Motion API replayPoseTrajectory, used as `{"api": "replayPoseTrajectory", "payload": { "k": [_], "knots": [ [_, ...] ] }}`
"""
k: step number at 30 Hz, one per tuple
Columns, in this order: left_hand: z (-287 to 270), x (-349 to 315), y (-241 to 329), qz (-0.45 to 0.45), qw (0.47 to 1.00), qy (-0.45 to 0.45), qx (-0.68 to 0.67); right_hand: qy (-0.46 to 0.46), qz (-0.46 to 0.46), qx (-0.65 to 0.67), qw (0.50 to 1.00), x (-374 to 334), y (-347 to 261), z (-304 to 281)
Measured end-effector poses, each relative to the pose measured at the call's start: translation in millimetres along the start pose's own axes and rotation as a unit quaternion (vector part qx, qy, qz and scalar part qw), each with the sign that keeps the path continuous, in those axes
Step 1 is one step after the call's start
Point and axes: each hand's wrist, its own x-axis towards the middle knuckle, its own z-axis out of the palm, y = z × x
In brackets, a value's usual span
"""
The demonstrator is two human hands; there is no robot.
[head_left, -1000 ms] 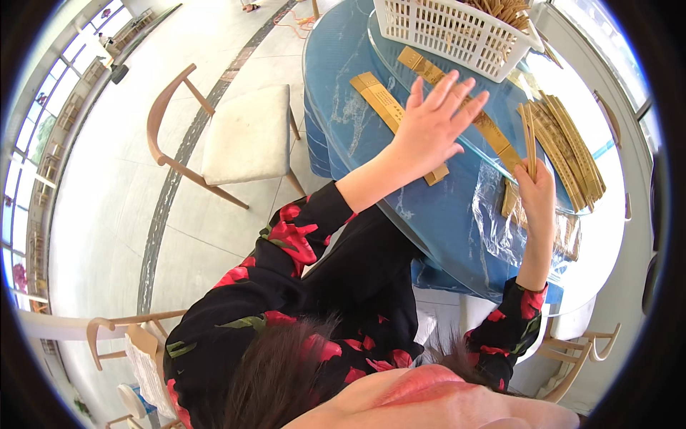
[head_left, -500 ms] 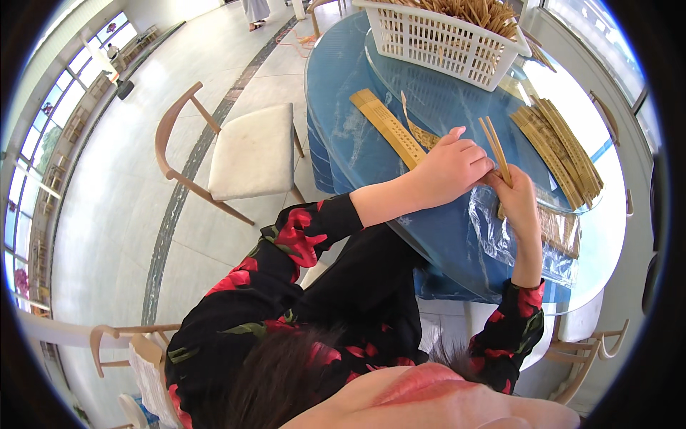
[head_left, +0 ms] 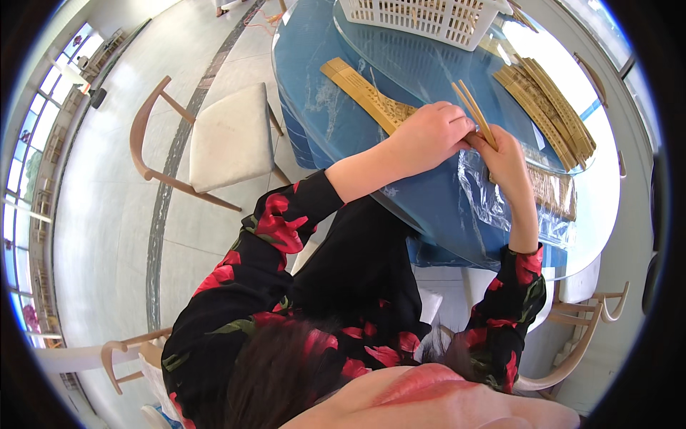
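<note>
My right hand (head_left: 502, 152) grips a pair of light wooden chopsticks (head_left: 473, 109) near their lower ends, tips pointing up and away. Against it my left hand (head_left: 433, 135) is closed, its fingertips meeting the right thumb and fingers. A yellow printed paper sleeve (head_left: 394, 112) extends from beneath the left hand; its near part is hidden, and the left hand appears to hold it. A flat stack of sleeves (head_left: 343, 75) lies to the left on the blue table (head_left: 307, 100). Clear plastic film (head_left: 482, 193) with a wrapped brown bundle (head_left: 556, 194) rests under and beside the right wrist.
At the far side stands a white slotted basket (head_left: 429, 21). More yellow sleeves (head_left: 547, 111) are fanned out at the right on the raised glass turntable (head_left: 371, 53). A wooden chair with a pale seat (head_left: 232, 136) stands left of the table, another chair (head_left: 589, 322) at lower right.
The whole scene has shifted up and left in the picture. Both hands keep together at the chopsticks' lower ends; the sleeve by the left hand now shows more of its broad face.
</note>
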Motion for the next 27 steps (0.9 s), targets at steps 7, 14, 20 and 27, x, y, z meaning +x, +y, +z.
{"api": "replayPoseTrajectory", "payload": {
  "k": [7,14,20,27],
  "knots": [
    [-17.5,-1.7,-12.6,-0.043,0.998,0.028,0.031,0.081,-0.063,-0.026,0.994,-0.4,-7.7,-24.0],
    [-23.1,-1.1,-21.1,-0.078,0.995,0.047,0.027,-0.008,-0.133,-0.062,0.989,2.1,39.6,-53.1],
    [-24.2,-0.5,-16.2,-0.085,0.996,0.018,-0.006,-0.015,-0.103,-0.073,0.992,5.7,23.3,-45.1],
    [-21.6,-0.6,-8.9,-0.046,0.997,-0.035,-0.058,-0.021,0.008,-0.001,1.000,-1.7,-7.7,-17.5]
  ]
}}
